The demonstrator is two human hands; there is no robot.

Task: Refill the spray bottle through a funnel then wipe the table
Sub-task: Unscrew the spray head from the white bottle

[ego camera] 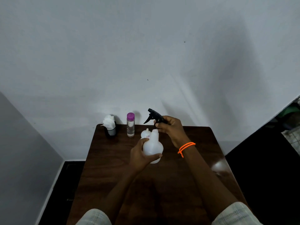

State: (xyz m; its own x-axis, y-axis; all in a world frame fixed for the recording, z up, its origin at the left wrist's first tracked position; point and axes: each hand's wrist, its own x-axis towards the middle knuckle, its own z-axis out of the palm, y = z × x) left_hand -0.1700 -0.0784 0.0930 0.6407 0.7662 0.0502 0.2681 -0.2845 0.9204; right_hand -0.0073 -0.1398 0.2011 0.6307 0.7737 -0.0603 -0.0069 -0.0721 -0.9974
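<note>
Sleeves (95,216) cropped, left hand (140,155) gripping bottle (153,146), right hand (170,129) half-hiding sprayer (154,116)

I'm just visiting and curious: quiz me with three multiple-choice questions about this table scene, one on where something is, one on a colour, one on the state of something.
1. Where does the clear bottle stand?
A. at the table's far edge, right of the tissue holder
B. in the person's lap
C. on the floor

2. What colour is that clear bottle's cap?
A. green
B. purple
C. yellow

3. What state is the white spray bottle in?
A. sealed, trigger head screwed on
B. lying on its side
C. open, trigger head off

Answers:
1. A: it stands near the wall, beside the holder of white tissues.
2. B: the cap is plainly purple.
3. C: the right hand holds the black trigger head above the bare neck, while the left hand grips the bottle's body.
</note>
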